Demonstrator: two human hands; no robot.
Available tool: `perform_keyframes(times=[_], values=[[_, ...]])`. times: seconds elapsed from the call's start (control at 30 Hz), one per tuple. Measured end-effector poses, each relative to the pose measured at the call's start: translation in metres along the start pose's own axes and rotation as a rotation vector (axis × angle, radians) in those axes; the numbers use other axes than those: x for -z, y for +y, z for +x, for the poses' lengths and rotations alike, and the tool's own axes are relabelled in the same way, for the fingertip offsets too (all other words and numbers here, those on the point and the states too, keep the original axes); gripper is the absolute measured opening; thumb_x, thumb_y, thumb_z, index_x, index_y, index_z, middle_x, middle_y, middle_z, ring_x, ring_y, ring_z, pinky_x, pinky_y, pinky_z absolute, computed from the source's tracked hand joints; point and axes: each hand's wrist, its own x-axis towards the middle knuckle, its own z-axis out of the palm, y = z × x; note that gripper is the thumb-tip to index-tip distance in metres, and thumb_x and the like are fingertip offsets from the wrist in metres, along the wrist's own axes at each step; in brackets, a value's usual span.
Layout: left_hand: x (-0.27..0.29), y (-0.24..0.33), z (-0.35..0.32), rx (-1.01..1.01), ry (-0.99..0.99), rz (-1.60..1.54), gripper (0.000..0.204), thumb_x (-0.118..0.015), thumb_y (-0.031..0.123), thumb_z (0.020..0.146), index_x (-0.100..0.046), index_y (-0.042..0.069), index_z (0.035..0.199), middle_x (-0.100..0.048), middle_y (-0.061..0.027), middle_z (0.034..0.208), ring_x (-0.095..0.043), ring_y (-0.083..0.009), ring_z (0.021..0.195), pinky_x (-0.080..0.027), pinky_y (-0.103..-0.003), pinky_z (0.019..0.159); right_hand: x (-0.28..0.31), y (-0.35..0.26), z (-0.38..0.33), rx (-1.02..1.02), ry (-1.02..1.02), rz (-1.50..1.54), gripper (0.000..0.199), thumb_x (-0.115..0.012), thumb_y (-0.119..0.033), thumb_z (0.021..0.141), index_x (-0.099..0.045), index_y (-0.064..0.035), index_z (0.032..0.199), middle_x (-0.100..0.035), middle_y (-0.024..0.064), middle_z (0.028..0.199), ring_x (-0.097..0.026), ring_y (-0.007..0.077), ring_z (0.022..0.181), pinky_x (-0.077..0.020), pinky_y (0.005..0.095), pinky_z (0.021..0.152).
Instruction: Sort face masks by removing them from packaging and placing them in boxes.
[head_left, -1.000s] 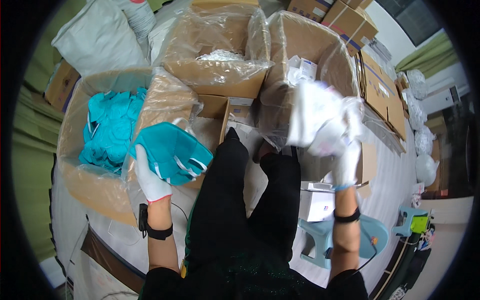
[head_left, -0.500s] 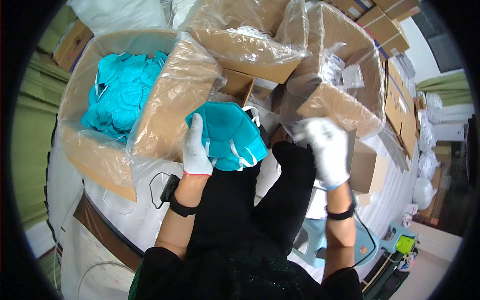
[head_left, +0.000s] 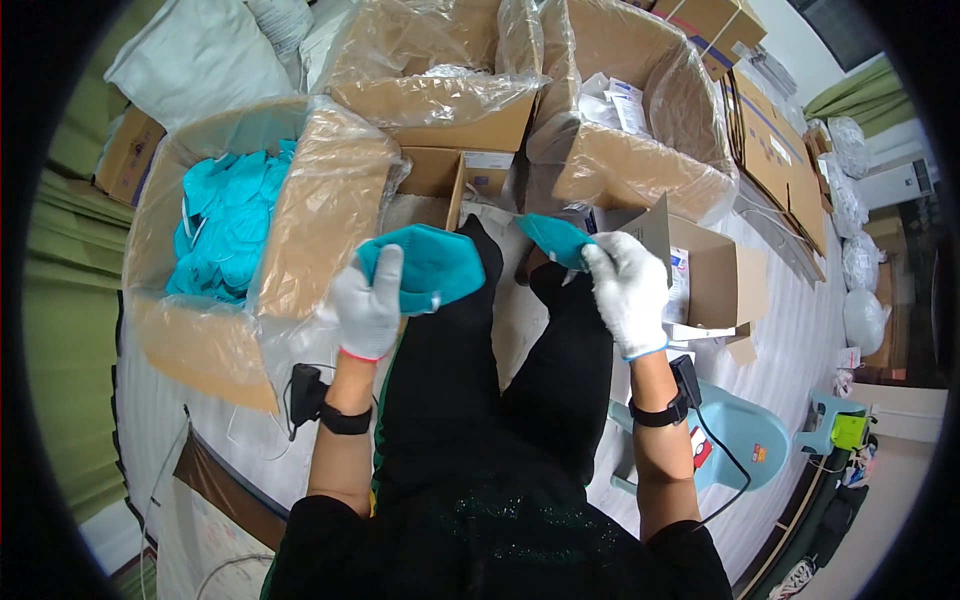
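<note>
My left hand (head_left: 368,312), in a white glove, grips a teal face mask (head_left: 435,268) above my left thigh, the thumb lying across it. Whether more than one mask is in that grip I cannot tell. My right hand (head_left: 628,290), gloved in white too, pinches another teal face mask (head_left: 555,240) by its right end, over my right knee. A gap separates the two masks. To the left, a heap of similar teal masks (head_left: 232,220) fills part of a plastic-lined cardboard box (head_left: 325,215).
Two more lined boxes stand ahead, one in the middle (head_left: 450,110) and one at right (head_left: 640,175) holding white packets (head_left: 622,105). An open carton (head_left: 715,275) is beside my right hand. A light-blue stool (head_left: 745,435) stands lower right. White sacks (head_left: 200,60) lie far left.
My right hand has come inward and now holds a mask in front of it. My left hand has moved slightly left and down with its mask. The whole view has shifted a little.
</note>
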Motion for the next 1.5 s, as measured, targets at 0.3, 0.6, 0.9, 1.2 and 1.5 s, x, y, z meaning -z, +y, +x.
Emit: perform_keyframes(times=[0.3,0.6,0.9,1.2,1.5], values=[[-0.054,-0.027,0.001,-0.156,-0.372,-0.07,0.046,-0.052,0.036,0.099,-0.056,-0.004,0.123,-0.064,-0.0099,0.109,-0.06,-0.014,0.098,-0.048,-0.028,0.089,0.007,-0.023,-0.022,-0.513,-0.198,1.14,0.015,-0.062,-0.011,0.092,-0.067,0.0014,0.099,-0.067,0.0033,0.081,-0.059,0.0082,0.072,-0.0481,0.0233,0.07],[-0.089,-0.043,0.019,-0.269,-0.028,-0.04,0.033,-0.057,0.027,0.098,-0.059,-0.004,0.11,-0.066,-0.0079,0.096,-0.061,-0.013,0.087,-0.051,-0.027,0.079,-0.018,-0.051,-0.04,-0.6,-0.314,1.424,0.037,-0.057,-0.002,0.091,-0.054,-0.0019,0.128,-0.064,0.0032,0.104,-0.057,0.0074,0.083,-0.0482,0.0238,0.075],[-0.095,-0.037,0.016,0.237,0.103,-0.258,0.031,-0.065,0.028,0.093,-0.06,0.0,0.106,-0.064,-0.0048,0.091,-0.061,-0.0124,0.079,-0.05,-0.026,0.068,-0.03,-0.07,-0.037,-0.794,-0.275,1.632,0.019,-0.061,-0.008,0.092,-0.061,-0.0027,0.11,-0.063,0.0017,0.078,-0.053,0.0087,0.055,-0.0418,0.0207,0.049],[-0.086,-0.053,0.03,0.008,0.194,0.029,0.047,-0.056,0.041,0.096,-0.055,-0.005,0.087,-0.063,-0.0113,0.08,-0.06,-0.0164,0.069,-0.05,-0.032,0.059,-0.043,-0.064,-0.049,-0.879,-0.702,1.838,0.027,-0.057,-0.029,0.097,-0.062,-0.0036,0.09,-0.04,-0.0056,0.055,-0.031,0.0054,0.041,-0.0232,0.0218,0.039],[-0.074,-0.076,0.055,0.133,0.214,0.083,0.046,-0.074,0.037,0.082,-0.069,-0.009,0.085,-0.069,-0.0141,0.081,-0.064,-0.0157,0.07,-0.051,-0.03,0.063,-0.059,-0.099,-0.065,-1.115,-0.687,1.775,0.038,-0.058,-0.045,0.095,-0.053,-0.0154,0.071,-0.035,-0.0064,0.053,-0.032,0.0068,0.039,-0.0206,0.024,0.036]])
